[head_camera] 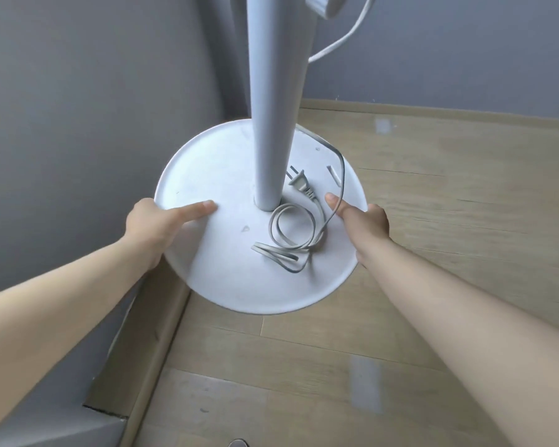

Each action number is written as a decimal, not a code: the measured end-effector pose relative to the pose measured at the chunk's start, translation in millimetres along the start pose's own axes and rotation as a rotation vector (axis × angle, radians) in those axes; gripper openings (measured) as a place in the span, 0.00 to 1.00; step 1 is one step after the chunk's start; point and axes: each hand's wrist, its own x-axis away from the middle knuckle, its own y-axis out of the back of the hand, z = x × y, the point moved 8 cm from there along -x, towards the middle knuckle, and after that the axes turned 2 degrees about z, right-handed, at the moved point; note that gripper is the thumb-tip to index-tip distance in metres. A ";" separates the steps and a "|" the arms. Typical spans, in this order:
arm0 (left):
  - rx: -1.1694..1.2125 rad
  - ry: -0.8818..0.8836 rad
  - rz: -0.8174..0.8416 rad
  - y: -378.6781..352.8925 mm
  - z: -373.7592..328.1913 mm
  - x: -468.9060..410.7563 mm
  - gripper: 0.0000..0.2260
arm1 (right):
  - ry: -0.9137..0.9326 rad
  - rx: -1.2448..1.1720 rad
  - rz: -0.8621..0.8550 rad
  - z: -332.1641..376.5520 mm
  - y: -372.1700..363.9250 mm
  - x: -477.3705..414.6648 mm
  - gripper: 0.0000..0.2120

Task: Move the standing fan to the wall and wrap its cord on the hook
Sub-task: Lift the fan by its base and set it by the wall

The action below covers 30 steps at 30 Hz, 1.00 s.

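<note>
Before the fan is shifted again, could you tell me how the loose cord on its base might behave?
The cord looks floppy, lying in slack loops, so it may slide off the smooth base. The plug lies free and could drag. Part of it passes the right hand, so it may snag.

The fan base looks like smooth matt white plastic, scuffed in spots, and the pole has the same finish. The cord is grey rubbery plastic. The floor is pale wood-grain with a slight sheen; the wall is matt grey.

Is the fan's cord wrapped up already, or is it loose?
Loose. The cord lies in slack loops on the fan base, its plug unplugged beside the pole.
</note>
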 end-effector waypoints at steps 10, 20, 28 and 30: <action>0.074 -0.057 0.008 33.6 -186.4 104.3 0.27 | 0.084 -0.009 -0.051 185.2 101.9 78.9 0.31; 0.103 -0.202 0.023 25.5 -318.8 171.6 0.23 | 0.167 -0.113 -0.071 291.8 190.7 116.0 0.27; 0.064 -0.221 0.074 -1.6 -335.9 186.4 0.20 | 0.103 -0.102 -0.191 288.4 238.4 130.2 0.26; 0.053 -0.199 0.104 -16.0 -328.4 181.4 0.20 | 0.094 -0.091 -0.210 278.4 245.3 126.8 0.23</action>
